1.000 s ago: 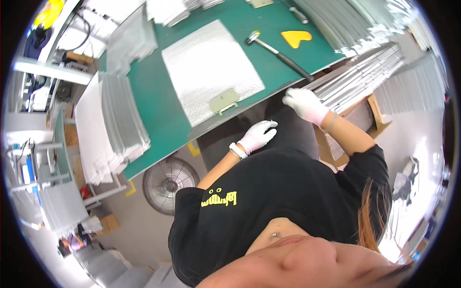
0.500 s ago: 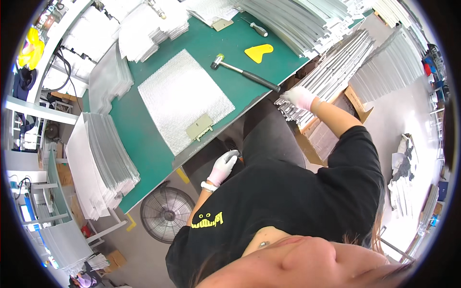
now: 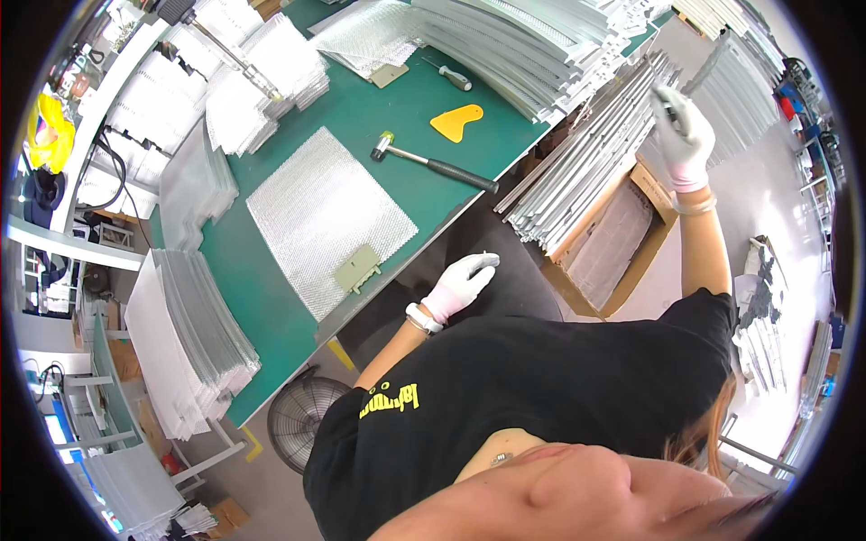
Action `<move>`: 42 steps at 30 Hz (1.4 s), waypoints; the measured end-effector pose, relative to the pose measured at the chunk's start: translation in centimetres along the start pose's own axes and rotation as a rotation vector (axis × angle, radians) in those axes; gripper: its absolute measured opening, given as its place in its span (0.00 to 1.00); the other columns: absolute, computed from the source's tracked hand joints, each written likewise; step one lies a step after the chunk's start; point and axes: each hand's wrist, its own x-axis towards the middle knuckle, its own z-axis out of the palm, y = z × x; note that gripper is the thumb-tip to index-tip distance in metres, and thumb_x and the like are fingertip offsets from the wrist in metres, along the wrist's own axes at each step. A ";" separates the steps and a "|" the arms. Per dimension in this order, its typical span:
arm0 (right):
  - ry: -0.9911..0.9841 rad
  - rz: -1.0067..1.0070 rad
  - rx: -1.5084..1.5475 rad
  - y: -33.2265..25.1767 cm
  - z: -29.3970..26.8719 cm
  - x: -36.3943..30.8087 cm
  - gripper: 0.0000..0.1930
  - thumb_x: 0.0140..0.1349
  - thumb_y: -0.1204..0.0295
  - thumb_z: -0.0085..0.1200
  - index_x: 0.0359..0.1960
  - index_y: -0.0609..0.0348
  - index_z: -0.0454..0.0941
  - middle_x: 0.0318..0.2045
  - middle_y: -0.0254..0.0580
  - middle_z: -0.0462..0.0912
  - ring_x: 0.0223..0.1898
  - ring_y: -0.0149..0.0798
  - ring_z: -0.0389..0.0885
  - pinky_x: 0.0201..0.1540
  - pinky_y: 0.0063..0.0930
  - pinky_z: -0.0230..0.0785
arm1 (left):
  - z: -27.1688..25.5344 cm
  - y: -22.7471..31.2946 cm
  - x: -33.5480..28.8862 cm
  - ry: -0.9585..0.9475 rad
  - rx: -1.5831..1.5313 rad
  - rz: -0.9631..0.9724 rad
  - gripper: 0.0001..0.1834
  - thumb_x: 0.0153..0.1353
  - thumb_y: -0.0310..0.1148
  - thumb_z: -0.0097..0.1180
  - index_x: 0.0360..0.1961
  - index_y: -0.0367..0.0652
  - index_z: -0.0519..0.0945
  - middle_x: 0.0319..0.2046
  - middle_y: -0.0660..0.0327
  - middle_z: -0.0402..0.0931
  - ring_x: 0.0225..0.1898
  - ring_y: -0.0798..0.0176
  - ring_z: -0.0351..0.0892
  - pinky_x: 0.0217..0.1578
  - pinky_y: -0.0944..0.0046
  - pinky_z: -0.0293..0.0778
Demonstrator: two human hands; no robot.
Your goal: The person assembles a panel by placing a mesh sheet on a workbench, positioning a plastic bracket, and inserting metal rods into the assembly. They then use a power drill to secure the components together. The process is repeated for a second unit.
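My left hand (image 3: 460,285), in a white glove with grey fingertips, rests over my dark-clad lap beside the table edge. Its fingers are loosely extended, with nothing visible in them. My right hand (image 3: 686,144), gloved alike, is raised at the far end of a bundle of long silvery metal strips (image 3: 577,171). Its fingers are curled; what they hold, if anything, cannot be made out. The bundle lies across an open cardboard box (image 3: 600,248). On the green table (image 3: 361,104) lie a textured silvery sheet (image 3: 329,216), a grey-green plate (image 3: 359,269) on its near corner, and a black-handled hammer (image 3: 433,164).
A yellow-orange scraper (image 3: 457,123) and a screwdriver (image 3: 448,74) lie beyond the hammer. Stacks of metal sheets (image 3: 194,334) line the table's left side, with another stack (image 3: 514,50) at the back right. A floor fan (image 3: 307,419) stands below the near-left table edge.
My right hand has moved away from the near end of the strips to their far end. My left hand has shifted forward and right over my lap. The view has shifted slightly.
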 end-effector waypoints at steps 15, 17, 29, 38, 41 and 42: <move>0.655 0.353 0.588 -3.3 3.6 -3.1 0.13 0.55 0.86 0.61 0.41 0.58 0.78 0.33 0.37 0.85 0.33 0.37 0.83 0.40 0.28 0.77 | 1.8 4.8 5.1 -0.097 -0.073 0.009 0.19 0.70 0.30 0.53 0.59 0.34 0.75 0.55 0.56 0.79 0.58 0.65 0.77 0.61 0.64 0.70; 0.562 0.195 0.506 -5.7 3.0 -4.5 0.16 0.54 0.87 0.61 0.42 0.58 0.77 0.34 0.37 0.85 0.33 0.39 0.82 0.40 0.30 0.77 | 1.8 5.6 4.3 -0.173 -0.085 -0.050 0.19 0.69 0.28 0.52 0.60 0.35 0.75 0.56 0.55 0.78 0.60 0.63 0.75 0.62 0.62 0.70; -1.231 0.211 1.621 -21.7 6.4 -11.6 0.13 0.66 0.65 0.54 0.46 0.60 0.76 0.53 0.49 0.80 0.44 0.47 0.83 0.49 0.38 0.75 | -2.9 13.0 -1.5 0.721 -0.230 0.412 0.24 0.71 0.34 0.54 0.62 0.30 0.70 0.59 0.44 0.73 0.63 0.50 0.73 0.65 0.51 0.68; -0.039 1.392 2.016 -4.5 8.5 -11.3 0.33 0.68 0.48 0.49 0.58 0.70 0.71 0.51 0.54 0.76 0.54 0.49 0.73 0.63 0.48 0.66 | -13.1 19.7 -30.7 0.877 -0.653 1.240 0.19 0.73 0.46 0.50 0.44 0.37 0.77 0.16 0.70 0.63 0.16 0.77 0.63 0.15 0.71 0.59; 0.237 1.135 1.991 -2.1 5.6 -5.4 0.23 0.68 0.57 0.51 0.51 0.68 0.73 0.46 0.50 0.78 0.47 0.44 0.75 0.58 0.45 0.68 | -12.5 17.3 -31.7 0.929 -0.276 0.662 0.35 0.73 0.62 0.37 0.39 0.37 0.81 0.09 0.70 0.59 0.07 0.73 0.53 0.08 0.67 0.50; 0.275 0.969 2.048 -1.5 5.2 -4.1 0.20 0.69 0.59 0.52 0.48 0.67 0.74 0.43 0.47 0.79 0.44 0.42 0.75 0.55 0.43 0.69 | -10.0 17.3 -29.7 1.302 -0.151 0.291 0.40 0.72 0.66 0.34 0.37 0.38 0.82 0.10 0.69 0.64 0.09 0.72 0.56 0.10 0.68 0.52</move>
